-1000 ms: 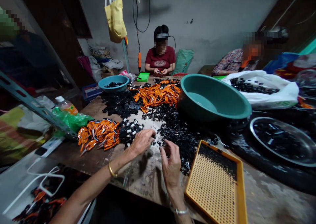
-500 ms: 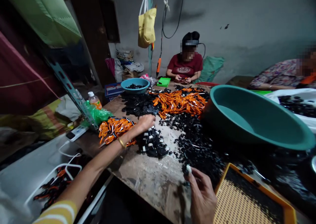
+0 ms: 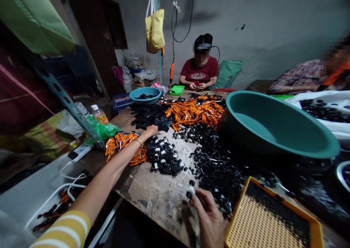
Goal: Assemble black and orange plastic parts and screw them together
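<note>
Head view: small white plastic piece with black round ends (image 3: 192, 190) pinched between thumb and fingers of right hand (image 3: 208, 208), above scuffed brown table (image 3: 161, 195). Left hand (image 3: 151, 131) outstretched at pile of flat black parts (image 3: 149, 116), fingers curled, grip impossible to tell. Bare tabletop toward front edge; yellow perforated tray (image 3: 255, 217) just beside right hand.

Yellow bag (image 3: 155, 32) at a post (image 3: 160, 71), bottle (image 3: 99, 113) beside green plastic (image 3: 108, 130).

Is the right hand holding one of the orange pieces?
No, the right hand holds a small white piece with black round ends.
</note>
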{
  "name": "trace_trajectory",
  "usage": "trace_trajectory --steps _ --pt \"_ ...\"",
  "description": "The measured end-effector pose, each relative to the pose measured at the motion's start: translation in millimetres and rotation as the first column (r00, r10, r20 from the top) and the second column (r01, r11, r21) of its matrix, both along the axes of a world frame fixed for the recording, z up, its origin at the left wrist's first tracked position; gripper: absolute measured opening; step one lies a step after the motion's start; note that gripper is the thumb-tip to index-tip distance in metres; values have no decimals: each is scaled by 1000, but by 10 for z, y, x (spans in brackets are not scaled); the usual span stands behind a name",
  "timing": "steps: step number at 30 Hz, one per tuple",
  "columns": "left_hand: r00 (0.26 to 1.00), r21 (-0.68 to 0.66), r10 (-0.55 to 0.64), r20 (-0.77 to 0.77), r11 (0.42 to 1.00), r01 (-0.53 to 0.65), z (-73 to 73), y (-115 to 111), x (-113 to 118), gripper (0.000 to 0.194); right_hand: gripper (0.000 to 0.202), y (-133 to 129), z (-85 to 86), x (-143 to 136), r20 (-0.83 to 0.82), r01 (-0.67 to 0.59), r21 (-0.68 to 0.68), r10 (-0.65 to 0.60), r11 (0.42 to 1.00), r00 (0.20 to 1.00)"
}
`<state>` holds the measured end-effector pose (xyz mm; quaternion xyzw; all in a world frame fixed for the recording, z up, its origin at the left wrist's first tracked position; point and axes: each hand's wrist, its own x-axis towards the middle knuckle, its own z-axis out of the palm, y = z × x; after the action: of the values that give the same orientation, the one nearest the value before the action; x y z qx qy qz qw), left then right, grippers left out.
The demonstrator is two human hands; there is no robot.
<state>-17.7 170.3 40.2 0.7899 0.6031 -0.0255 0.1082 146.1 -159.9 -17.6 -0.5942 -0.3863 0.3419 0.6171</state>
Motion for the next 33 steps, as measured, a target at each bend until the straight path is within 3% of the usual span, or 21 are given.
trace_trajectory --steps 3,7,9,12,15,17,18,20,25,33 --pt "997 -6 42 62 999 -42 46 -14 -56 34 30 -3 70 -54 41 -27 14 27 1000 999" --pt "970 47 47 238 997 -59 271 -125 -83 32 28 -25 150 -107 42 -32 45 30 998 999" --pt "937 45 25 347 998 -43 377 -298 -53 26 28 -15 195 -117 33 -20 64 18 998 999" --pt "856 -19 -35 516 998 53 406 -782 36 24 25 61 303 -132 69 21 132 -30 991 997" --pt "722 -103 -69 689 976 192 279 -1424 144 26 19 197 442 -160 188 95 260 -147 961 971" --pt "461 -197 55 886 944 265 170 -1815 213 23 14 291 516 -183 281 139 355 -248 924 927" --pt "375 -222 108 921 935 277 123 -1977 246 22 13 330 542 -195 318 154 391 -290 907 903" --pt "296 -234 153 943 937 261 50 -2223 303 20 10 381 567 -218 368 172 432 -348 885 862" --pt "358 -101 36 933 981 165 -28 -2497 384 17 7 378 546 -263 434 205 444 -409 872 803" --pt "542 68 -110 833 993 98 -89 -2576 427 19 8 355 514 -268 402 241 410 -412 880 818"
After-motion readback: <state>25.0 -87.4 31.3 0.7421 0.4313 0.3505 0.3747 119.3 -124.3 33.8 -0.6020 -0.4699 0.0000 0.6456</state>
